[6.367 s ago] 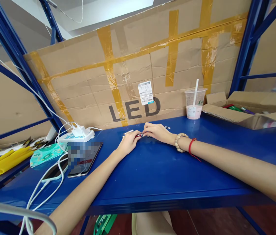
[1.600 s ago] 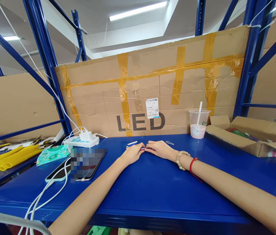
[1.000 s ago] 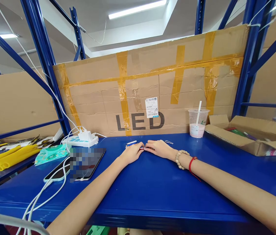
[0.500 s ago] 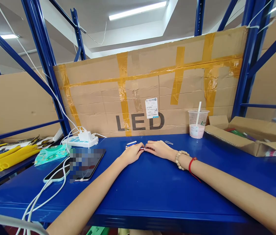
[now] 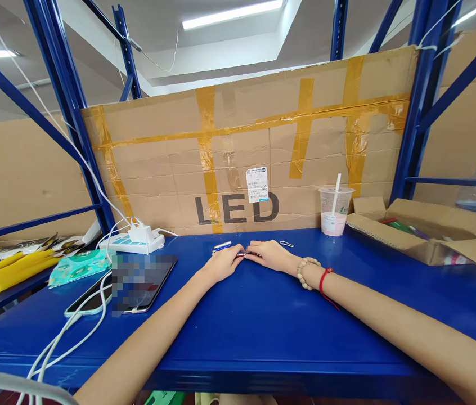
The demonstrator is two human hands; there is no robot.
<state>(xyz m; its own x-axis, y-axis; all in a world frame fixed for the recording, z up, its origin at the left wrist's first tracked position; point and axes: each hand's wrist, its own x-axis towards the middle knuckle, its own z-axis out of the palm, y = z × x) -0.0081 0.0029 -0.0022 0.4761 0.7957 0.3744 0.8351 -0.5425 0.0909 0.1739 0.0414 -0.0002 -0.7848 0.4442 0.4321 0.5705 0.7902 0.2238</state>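
Note:
My left hand (image 5: 221, 262) and my right hand (image 5: 268, 255) rest together on the blue shelf top (image 5: 263, 315), far out in front of me. Both have their fingers curled round a small red pen-like item (image 5: 241, 255) that shows between them. Most of the item is hidden by the fingers. A silver pen-like piece (image 5: 222, 246) lies just behind my left hand. A small metal clip (image 5: 286, 243) lies behind my right hand. My right wrist wears a bead bracelet and a red string.
A taped cardboard sheet marked LED (image 5: 238, 163) stands at the back. A plastic cup with a straw (image 5: 335, 209) and an open cardboard box (image 5: 427, 236) are at the right. A power strip (image 5: 134, 242), phones (image 5: 132, 278), white cables and a tissue pack (image 5: 78, 265) lie at the left.
The hands have stayed together on the red item. The camera tilted up early on, then shifted slightly, so everything sits a little further left now.

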